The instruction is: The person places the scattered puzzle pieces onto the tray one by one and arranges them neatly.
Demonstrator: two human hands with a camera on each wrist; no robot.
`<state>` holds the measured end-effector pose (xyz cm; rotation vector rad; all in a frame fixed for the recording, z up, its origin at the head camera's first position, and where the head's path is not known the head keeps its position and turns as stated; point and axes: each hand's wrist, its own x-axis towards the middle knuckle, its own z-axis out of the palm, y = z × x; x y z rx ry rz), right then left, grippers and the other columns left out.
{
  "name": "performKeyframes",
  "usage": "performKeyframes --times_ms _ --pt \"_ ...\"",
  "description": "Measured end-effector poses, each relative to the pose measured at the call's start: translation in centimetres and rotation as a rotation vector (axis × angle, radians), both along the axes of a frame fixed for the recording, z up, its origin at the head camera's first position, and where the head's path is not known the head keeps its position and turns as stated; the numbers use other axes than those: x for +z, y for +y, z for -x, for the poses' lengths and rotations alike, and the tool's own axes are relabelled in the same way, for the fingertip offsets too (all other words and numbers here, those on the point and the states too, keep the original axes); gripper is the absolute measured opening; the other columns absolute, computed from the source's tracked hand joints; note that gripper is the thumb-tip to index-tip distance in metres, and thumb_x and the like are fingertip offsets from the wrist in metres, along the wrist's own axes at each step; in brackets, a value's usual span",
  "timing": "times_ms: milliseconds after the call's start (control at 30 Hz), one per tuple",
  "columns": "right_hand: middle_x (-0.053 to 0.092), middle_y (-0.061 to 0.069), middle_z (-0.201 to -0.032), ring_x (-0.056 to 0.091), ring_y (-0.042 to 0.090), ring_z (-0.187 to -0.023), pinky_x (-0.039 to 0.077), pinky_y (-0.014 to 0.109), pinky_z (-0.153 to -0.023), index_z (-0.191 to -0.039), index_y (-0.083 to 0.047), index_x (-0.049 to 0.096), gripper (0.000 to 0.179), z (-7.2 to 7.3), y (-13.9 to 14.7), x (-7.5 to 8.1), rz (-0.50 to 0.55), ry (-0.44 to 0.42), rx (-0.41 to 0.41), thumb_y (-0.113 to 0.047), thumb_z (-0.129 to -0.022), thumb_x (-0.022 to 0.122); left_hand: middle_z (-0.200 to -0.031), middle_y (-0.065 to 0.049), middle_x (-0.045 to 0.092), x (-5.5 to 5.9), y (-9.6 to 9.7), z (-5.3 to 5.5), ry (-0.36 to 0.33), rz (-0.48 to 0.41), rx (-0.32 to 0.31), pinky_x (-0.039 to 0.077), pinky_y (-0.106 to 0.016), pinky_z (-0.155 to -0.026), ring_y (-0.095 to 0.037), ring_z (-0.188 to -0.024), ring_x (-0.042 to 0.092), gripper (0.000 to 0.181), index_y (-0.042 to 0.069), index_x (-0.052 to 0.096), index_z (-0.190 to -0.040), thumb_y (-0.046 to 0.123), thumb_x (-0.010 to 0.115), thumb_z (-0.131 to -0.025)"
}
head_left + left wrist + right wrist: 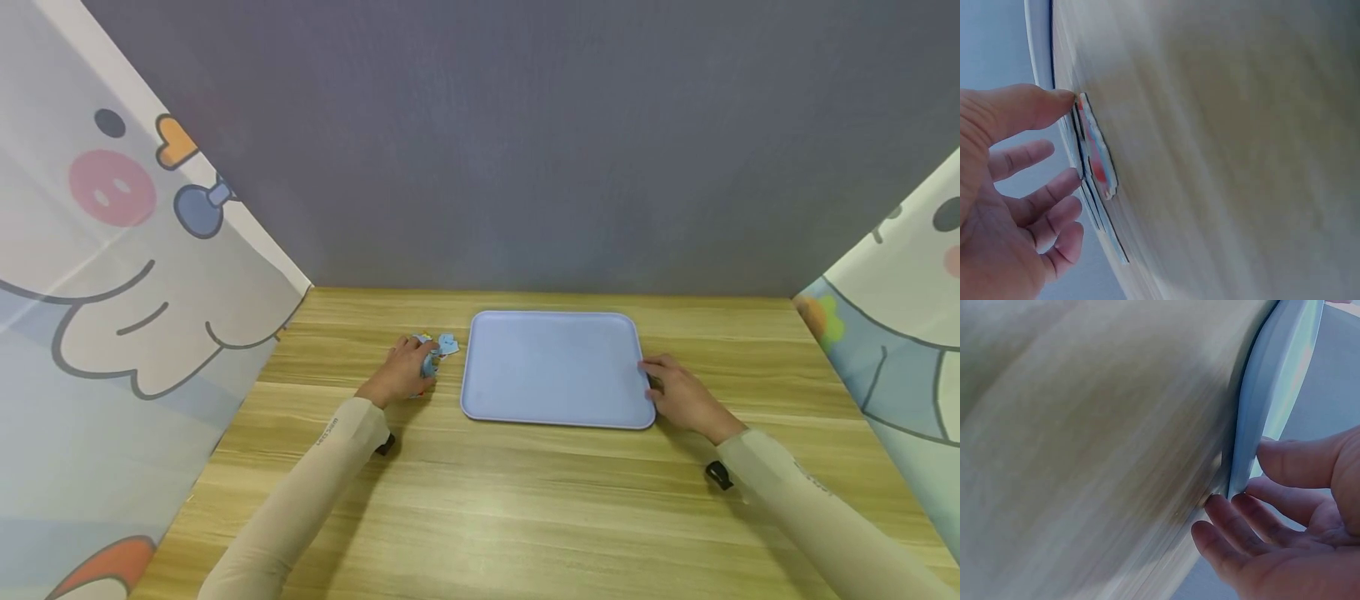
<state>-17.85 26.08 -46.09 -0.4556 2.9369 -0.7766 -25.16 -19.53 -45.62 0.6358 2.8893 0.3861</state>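
left hand [401, 372] pinching flat printed pieces [1101, 156] | right hand [684, 402] gripping blue tray [555, 367] by its right rim

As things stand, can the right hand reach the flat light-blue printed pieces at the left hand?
Probably not directly. The right hand is at the right edge of the pale-blue rectangular tray, which lies between, and the left hand partly covers the pieces. Reaching over the tray might work.

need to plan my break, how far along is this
Looks done: the pale blue rectangular tray sits on the wood-grain table. In hand: the left hand touches flat, printed light-blue pieces; the right hand touches the tray's side. Remaining: no piece shows on the tray, so if they belong there, loading probably lies ahead.
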Motion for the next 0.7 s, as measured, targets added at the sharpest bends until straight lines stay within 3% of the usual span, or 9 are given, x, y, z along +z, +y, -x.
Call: performKeyframes --times_ms 233,500,700 --pt "0.042 0.031 -0.128 0.041 0.050 -0.118 0.033 0.059 -0.096 -0.128 0.017 0.045 0.046 -0.2 0.1 -0.1 0.008 0.013 0.009 0.006 -0.087 0.059 -0.118 -0.020 0.050 0.0 0.2 0.0 0.020 -0.047 0.015 0.035 -0.046 -0.089 -0.031 -0.101 0.040 0.059 0.004 0.048 -0.132 0.020 0.074 -0.082" --pt "0.042 0.029 -0.132 0.038 0.049 -0.121 0.032 0.060 -0.097 -0.131 0.015 0.045 0.047 -0.4 0.4 -0.2 0.023 -0.002 0.006 0.002 -0.088 0.060 -0.115 -0.017 0.052 0.4 0.7 0.6 0.093 -0.107 -0.032 0.036 -0.043 -0.089 -0.029 -0.099 0.041 0.046 0.000 0.058 -0.120 0.018 0.074 -0.080" --pt "0.042 0.029 -0.132 0.038 0.050 -0.121 0.032 0.060 -0.097 -0.131 0.014 0.045 0.047 -0.3 0.4 0.0 0.020 0.006 0.014 0.001 -0.088 0.061 -0.112 -0.013 0.052 1.1 1.9 0.9 0.076 -0.167 -0.024 0.039 -0.039 -0.084 -0.025 -0.097 0.040 0.047 0.001 0.060 -0.117 0.023 0.074 -0.079"
